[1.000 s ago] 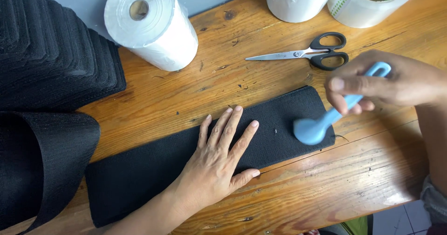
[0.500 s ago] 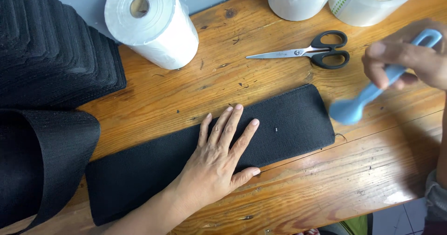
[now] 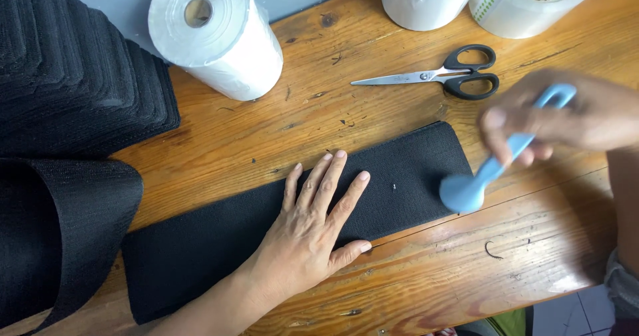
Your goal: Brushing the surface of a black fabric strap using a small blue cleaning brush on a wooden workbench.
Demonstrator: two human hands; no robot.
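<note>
left hand [image 3: 303,233] flat, fingers spread, pressing black strip [image 3: 266,229] at table [image 3: 413,289] centre | right hand [image 3: 566,119] at 3 o'clock, closed around blue brush [image 3: 489,169], its head at strip's right end | scissors [image 3: 442,76] at 1 o'clock | white rolls [image 3: 219,36] at 11 and 12, tape roll [image 3: 532,3] at 1 | black stack [image 3: 66,76] at 9

The long flat strip of woven fabric [image 3: 266,236] under the left hand [image 3: 313,233] is plain black, with one tiny white speck near the brush head. The plastic brush with a round head [image 3: 476,179] in the right hand [image 3: 566,119] is light blue. Beyond the grip, the steel scissors [image 3: 432,77] have black handles and silver blades. The wooden table [image 3: 426,269] is orange-brown with dark grain lines.
</note>
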